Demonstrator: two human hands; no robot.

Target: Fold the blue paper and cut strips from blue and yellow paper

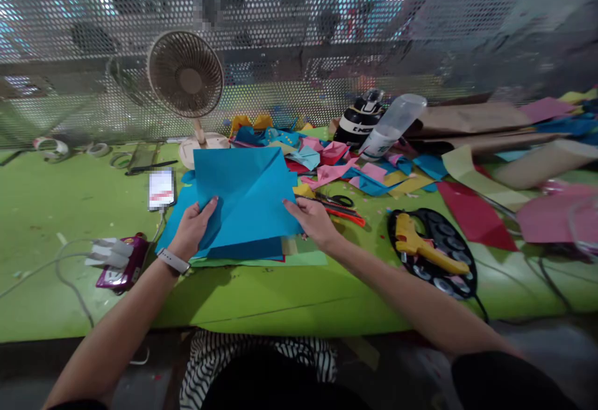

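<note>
A sheet of blue paper [247, 195] with a diagonal crease is held up between my two hands, tilted toward me. My left hand [194, 229] pinches its left edge, thumb on top. At the right edge, my right hand [315, 220] grips it between thumb and fingers. Beneath lies a stack with more blue paper [175, 226] and a light green sheet [261, 263], largely covered by the held sheet. Just beyond my right hand are black-handled scissors [343, 200] and an orange cutter [346, 214], partly hidden.
A fan [187, 76] stands behind the paper. To the left are a phone [161, 189] and a purple power adapter [122, 263] with cables. Paper scraps [331, 170], a bottle [395, 123] and a yellow glue gun [430, 248] on a black palette [451, 229] are to the right.
</note>
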